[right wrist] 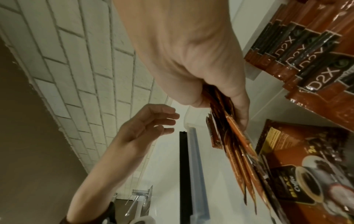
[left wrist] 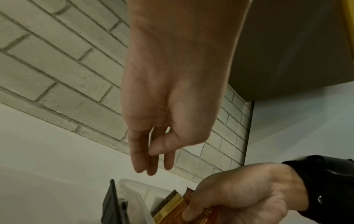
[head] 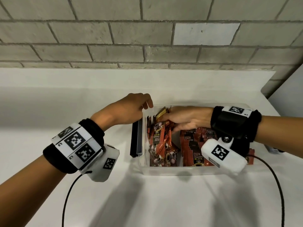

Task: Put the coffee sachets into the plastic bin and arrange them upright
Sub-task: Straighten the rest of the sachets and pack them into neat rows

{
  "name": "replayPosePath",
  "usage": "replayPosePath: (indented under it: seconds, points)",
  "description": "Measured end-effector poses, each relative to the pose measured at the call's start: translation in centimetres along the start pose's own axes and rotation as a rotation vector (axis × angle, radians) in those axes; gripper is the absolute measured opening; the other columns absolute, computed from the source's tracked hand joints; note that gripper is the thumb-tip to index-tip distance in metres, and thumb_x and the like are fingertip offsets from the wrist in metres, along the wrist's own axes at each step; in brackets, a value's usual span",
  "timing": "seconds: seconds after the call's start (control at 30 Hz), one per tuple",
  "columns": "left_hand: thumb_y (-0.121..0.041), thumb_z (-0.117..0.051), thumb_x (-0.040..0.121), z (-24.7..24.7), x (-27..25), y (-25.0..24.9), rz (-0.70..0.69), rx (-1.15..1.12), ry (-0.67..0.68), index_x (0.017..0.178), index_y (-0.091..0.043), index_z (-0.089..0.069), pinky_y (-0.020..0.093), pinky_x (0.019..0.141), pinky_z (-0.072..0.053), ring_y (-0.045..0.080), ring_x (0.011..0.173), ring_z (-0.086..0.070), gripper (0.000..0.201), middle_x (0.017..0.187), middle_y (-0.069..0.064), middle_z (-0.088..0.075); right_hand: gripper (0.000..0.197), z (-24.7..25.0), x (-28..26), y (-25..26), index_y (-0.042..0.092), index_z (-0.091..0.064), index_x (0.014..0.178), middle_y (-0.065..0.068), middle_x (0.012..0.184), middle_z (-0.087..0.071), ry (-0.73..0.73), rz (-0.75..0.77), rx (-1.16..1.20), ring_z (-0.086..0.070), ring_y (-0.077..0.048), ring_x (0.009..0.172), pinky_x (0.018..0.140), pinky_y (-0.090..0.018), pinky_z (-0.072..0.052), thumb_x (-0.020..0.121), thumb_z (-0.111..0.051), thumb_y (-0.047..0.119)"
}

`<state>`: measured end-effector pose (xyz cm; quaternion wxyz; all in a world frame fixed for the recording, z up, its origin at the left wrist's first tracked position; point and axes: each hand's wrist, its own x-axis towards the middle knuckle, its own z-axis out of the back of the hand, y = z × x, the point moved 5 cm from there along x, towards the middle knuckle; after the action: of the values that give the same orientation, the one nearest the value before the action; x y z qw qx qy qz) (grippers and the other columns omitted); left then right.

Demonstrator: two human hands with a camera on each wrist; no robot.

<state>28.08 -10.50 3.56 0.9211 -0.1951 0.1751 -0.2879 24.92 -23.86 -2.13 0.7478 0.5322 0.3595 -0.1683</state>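
Observation:
A clear plastic bin (head: pixel 180 169) stands on the white counter. Red-brown coffee sachets (head: pixel 195 145) stand in a row in its right part. More sachets lean in its left part, and my right hand (head: pixel 180 118) reaches in from the right and grips a bundle of them (head: pixel 161 128). The right wrist view shows this hand (right wrist: pixel 220 98) with thumb and fingers clamped on the fanned bundle (right wrist: pixel 235 144). My left hand (head: pixel 144 104) hovers over the bin's far left corner, fingers relaxed (left wrist: pixel 153 160), holding nothing.
A black strip (head: pixel 133 140) lies against the bin's left outer wall. A brick wall (head: pixel 147 38) closes the back of the counter. Cables hang from both wrists near the front. A clear acrylic holder (right wrist: pixel 141 197) stands further left.

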Motion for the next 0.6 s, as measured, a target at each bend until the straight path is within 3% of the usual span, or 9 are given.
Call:
replayPosePath:
  seconds: [0.07, 0.17, 0.2, 0.33, 0.43, 0.53, 0.6]
  points:
    - [0.007, -0.035, 0.086, 0.0, -0.2, -0.1, 0.019, -0.032, -0.038, 0.120, -0.014, -0.050, 0.021, 0.077, -0.034, 0.016, 0.098, -0.048, 0.043, 0.116, 0.003, -0.053, 0.032, 0.2, -0.7, 0.1, 0.002, -0.041, 0.131, -0.011, 0.123, -0.057, 0.017, 0.026, 0.052, -0.061, -0.016, 0.102, 0.080, -0.025, -0.051, 0.103, -0.034, 0.015]
    - [-0.012, -0.037, 0.099, -0.2, -0.5, -0.3, 0.037, -0.050, -0.119, 0.126, -0.013, -0.046, 0.021, 0.079, -0.033, 0.015, 0.101, -0.048, 0.029, 0.122, 0.004, -0.052, 0.021, 1.0, -1.8, 0.2, 0.002, -0.049, 0.114, -0.015, 0.115, -0.063, 0.013, 0.085, 0.161, -0.062, -0.018, 0.097, 0.096, -0.037, -0.050, 0.102, -0.035, 0.014]
    - [-0.022, -0.038, 0.100, -0.4, -0.6, -0.3, 0.054, -0.065, -0.136, 0.129, -0.014, -0.044, 0.022, 0.083, -0.035, 0.016, 0.107, -0.047, 0.031, 0.125, 0.005, -0.051, 0.020, 1.4, -2.2, 0.3, 0.001, -0.049, 0.113, -0.016, 0.112, -0.064, 0.002, 0.108, 0.211, -0.064, -0.019, 0.097, 0.095, -0.040, -0.050, 0.101, -0.037, 0.013]
    - [-0.054, -0.036, 0.094, -1.0, -1.7, -0.9, 0.160, -0.189, -0.187, 0.143, -0.017, -0.030, 0.031, 0.103, -0.034, 0.017, 0.131, -0.034, 0.061, 0.139, 0.003, -0.041, 0.015, 2.9, -4.6, 0.9, -0.004, -0.048, 0.107, -0.022, 0.102, -0.065, -0.019, 0.189, 0.438, -0.067, -0.026, 0.093, 0.084, -0.044, -0.054, 0.100, -0.038, 0.006]
    - [-0.063, -0.034, 0.089, -1.1, -2.6, -1.4, 0.238, -0.380, -0.248, 0.146, -0.019, -0.023, 0.035, 0.108, -0.030, 0.017, 0.135, -0.030, 0.072, 0.145, 0.002, -0.036, 0.011, 3.9, -6.2, 1.3, -0.005, -0.046, 0.101, -0.024, 0.099, -0.062, -0.068, 0.242, 0.571, -0.065, -0.028, 0.092, 0.077, -0.042, -0.053, 0.099, -0.039, 0.003]
    - [-0.073, -0.035, 0.079, -1.4, -3.6, -2.2, 0.294, -0.660, -0.322, 0.147, -0.028, -0.016, 0.037, 0.109, -0.027, 0.018, 0.137, -0.031, 0.085, 0.150, -0.001, -0.031, 0.013, 4.2, -7.4, 1.8, -0.005, -0.049, 0.104, -0.025, 0.098, -0.064, -0.063, 0.334, 0.755, -0.066, -0.028, 0.089, 0.072, -0.037, -0.058, 0.098, -0.040, 0.002]
    - [-0.076, -0.041, 0.071, -2.0, -4.2, -3.2, 0.284, -0.914, -0.362, 0.148, -0.030, -0.011, 0.034, 0.108, -0.027, 0.017, 0.136, -0.034, 0.094, 0.149, -0.001, -0.034, 0.016, 4.1, -8.1, 2.2, -0.004, -0.051, 0.108, -0.024, 0.101, -0.066, -0.035, 0.431, 0.898, -0.067, -0.029, 0.093, 0.073, -0.040, -0.058, 0.098, -0.040, 0.001]
